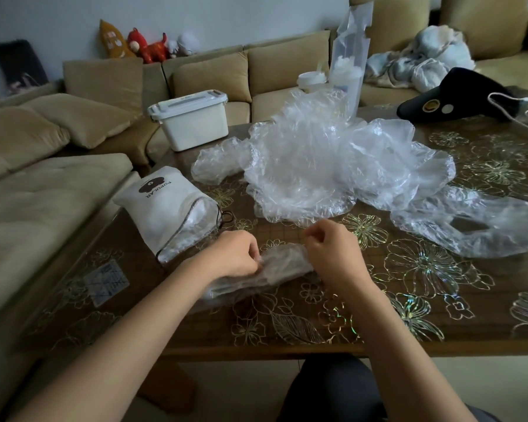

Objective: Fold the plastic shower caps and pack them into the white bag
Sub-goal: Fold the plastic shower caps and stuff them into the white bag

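Observation:
A clear plastic shower cap [275, 269], folded into a narrow strip, lies on the table near the front edge. My left hand [232, 254] pinches its left part and my right hand [333, 251] pinches its right end. The white bag [162, 205], printed "POPULAR", lies on its side just left of my left hand. Its drawstring mouth faces my hands and clear plastic shows inside. A big loose pile of unfolded shower caps [323, 159] fills the middle of the table. One more cap [470, 226] lies spread at the right.
The table [409, 315] has a brown cover with gold flowers. A white lidded box [192, 120] stands at the back left, a tall clear bag [348, 56] behind the pile, a black object [457, 95] with a white cord at the back right. Beige sofas surround the table.

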A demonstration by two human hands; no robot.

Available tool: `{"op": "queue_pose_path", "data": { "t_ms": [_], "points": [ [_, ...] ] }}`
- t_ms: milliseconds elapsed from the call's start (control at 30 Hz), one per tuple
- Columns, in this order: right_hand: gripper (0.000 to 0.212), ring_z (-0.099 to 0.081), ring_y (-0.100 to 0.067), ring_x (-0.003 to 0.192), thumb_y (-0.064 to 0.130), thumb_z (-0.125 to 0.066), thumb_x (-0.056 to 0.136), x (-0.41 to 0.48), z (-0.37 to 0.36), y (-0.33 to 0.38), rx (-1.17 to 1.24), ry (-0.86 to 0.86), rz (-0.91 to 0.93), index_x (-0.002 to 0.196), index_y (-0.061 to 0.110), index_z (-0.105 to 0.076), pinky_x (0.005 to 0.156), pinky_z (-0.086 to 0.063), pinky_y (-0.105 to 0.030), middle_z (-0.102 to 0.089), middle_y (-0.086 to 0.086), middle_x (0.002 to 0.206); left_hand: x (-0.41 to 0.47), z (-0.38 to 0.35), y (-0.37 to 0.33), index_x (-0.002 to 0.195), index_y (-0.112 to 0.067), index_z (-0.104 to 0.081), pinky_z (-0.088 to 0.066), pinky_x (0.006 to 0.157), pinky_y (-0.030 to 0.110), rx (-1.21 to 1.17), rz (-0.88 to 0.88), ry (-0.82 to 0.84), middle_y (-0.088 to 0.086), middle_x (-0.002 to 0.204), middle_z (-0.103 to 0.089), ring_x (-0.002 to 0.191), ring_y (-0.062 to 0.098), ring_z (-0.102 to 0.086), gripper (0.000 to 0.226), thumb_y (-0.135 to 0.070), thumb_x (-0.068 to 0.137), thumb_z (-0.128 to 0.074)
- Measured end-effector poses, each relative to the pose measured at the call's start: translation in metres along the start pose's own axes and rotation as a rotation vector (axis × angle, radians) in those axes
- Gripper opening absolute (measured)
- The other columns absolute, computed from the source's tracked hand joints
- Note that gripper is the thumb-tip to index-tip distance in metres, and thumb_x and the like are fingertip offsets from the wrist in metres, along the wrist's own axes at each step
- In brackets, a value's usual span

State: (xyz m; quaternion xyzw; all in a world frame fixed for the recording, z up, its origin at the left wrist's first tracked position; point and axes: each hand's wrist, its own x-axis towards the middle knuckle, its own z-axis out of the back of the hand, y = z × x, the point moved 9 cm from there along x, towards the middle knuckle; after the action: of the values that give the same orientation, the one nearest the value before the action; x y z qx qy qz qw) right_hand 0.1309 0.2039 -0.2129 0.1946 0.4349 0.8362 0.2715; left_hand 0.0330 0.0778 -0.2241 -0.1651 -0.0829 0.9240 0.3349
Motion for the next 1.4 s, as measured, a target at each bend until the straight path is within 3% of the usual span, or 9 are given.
{"op": "queue_pose_path", "data": {
  "t_ms": [233,400,500,634,801,934,1067,1268,1401],
  "points": [
    [0.02,-0.06,-0.008,0.073,0.01,-0.055,0.09,0.0,0.025,-0.001,0.29,-0.022,-0.026,0.109,0.011,-0.06,0.057,-0.044,-0.016,-0.066,-0.003,0.096,-0.017,0.04,-0.004,0.071,-0.018,-0.054,-0.041,0.06,0.014,-0.369,-0.083,-0.076,-0.007,0.067,-0.054,0.06,0.002,-0.05,0.02,-0.018,0.08,-0.072],
    [0.08,-0.061,-0.015,0.104,0.048,-0.068,0.066,-0.013,-0.008,0.012,0.664,0.36,-0.107,0.132,0.011,-0.043,0.094,-0.049,-0.032,-0.059,-0.002,0.122,-0.029,0.064,0.012,0.106,-0.011,-0.057,-0.054,0.083,0.038,-0.985,0.004,-0.24,0.01,0.097,-0.07,0.088,0.024,-0.068,0.032,-0.012,0.078,-0.072],
    [0.045,-0.068,-0.013,0.093,0.041,-0.067,0.069,-0.032,-0.04,0.031,0.709,0.659,-0.075,0.106,0.019,-0.057,0.083,-0.054,-0.029,-0.07,0.005,0.1,-0.031,0.057,0.018,0.104,-0.01,-0.06,-0.057,0.071,0.033,-1.261,0.082,-0.289,0.01,0.095,-0.071,0.081,0.02,-0.069,0.025,-0.008,0.08,-0.068],
    [0.051,-0.067,-0.031,0.096,0.018,-0.076,0.072,-0.04,-0.074,0.025,0.83,0.754,-0.164,0.118,0.009,-0.054,0.083,-0.055,-0.043,-0.068,-0.012,0.109,-0.023,0.047,0.017,0.092,-0.007,-0.062,-0.056,0.055,0.025,-1.473,0.136,-0.339,0.006,0.074,-0.073,0.065,0.015,-0.07,0.009,-0.005,0.083,-0.065],
    [0.01,-0.061,-0.022,0.055,-0.006,-0.059,0.085,-0.02,-0.059,0.025,0.896,0.556,-0.133,0.094,-0.001,-0.059,0.045,-0.051,-0.026,-0.064,-0.016,0.076,-0.014,0.02,0.004,0.116,-0.008,-0.061,-0.047,0.096,0.047,-1.527,0.085,-0.042,0.015,0.109,-0.069,0.104,0.032,-0.064,0.044,-0.032,0.08,-0.064],
    [0.005,-0.065,-0.022,0.066,0.002,-0.063,0.085,0.002,-0.056,0.031,0.697,0.479,-0.112,0.088,0.004,-0.06,0.056,-0.057,-0.032,-0.067,-0.017,0.084,-0.006,-0.021,-0.003,0.117,-0.002,-0.064,-0.057,0.074,0.039,-1.633,0.126,0.238,0.018,0.104,-0.068,0.085,0.028,-0.066,0.039,-0.026,0.086,-0.063],
    [0.028,-0.068,-0.029,0.084,0.021,-0.06,0.091,0.006,-0.052,0.024,0.497,0.471,-0.118,0.114,0.008,-0.049,0.066,-0.058,-0.048,-0.062,-0.013,0.103,0.007,-0.034,0.009,0.097,0.001,-0.069,-0.057,0.071,0.032,-1.795,0.231,0.144,0.015,0.091,-0.072,0.072,0.022,-0.07,0.028,-0.015,0.076,-0.061],
    [0.063,-0.064,-0.02,0.067,-0.006,-0.033,0.087,0.006,-0.038,0.048,0.212,0.447,0.152,0.139,0.029,-0.033,0.048,-0.049,-0.026,-0.066,-0.005,0.097,0.019,-0.054,0.025,0.112,-0.005,-0.067,-0.057,0.057,0.024,-1.844,0.354,0.144,0.013,0.094,-0.072,0.075,0.018,-0.071,0.031,-0.02,0.087,-0.061],
    [0.077,-0.057,-0.017,0.102,-0.004,-0.047,0.083,-0.006,-0.021,0.055,-0.322,0.294,0.471,0.143,0.039,-0.027,0.086,-0.051,-0.03,-0.031,0.002,0.13,0.009,-0.047,0.008,0.083,0.005,-0.074,-0.058,0.055,0.025,-1.9,0.163,0.189,0.017,0.087,-0.071,0.065,0.019,-0.071,0.024,-0.01,0.076,-0.057]
  ]
}}
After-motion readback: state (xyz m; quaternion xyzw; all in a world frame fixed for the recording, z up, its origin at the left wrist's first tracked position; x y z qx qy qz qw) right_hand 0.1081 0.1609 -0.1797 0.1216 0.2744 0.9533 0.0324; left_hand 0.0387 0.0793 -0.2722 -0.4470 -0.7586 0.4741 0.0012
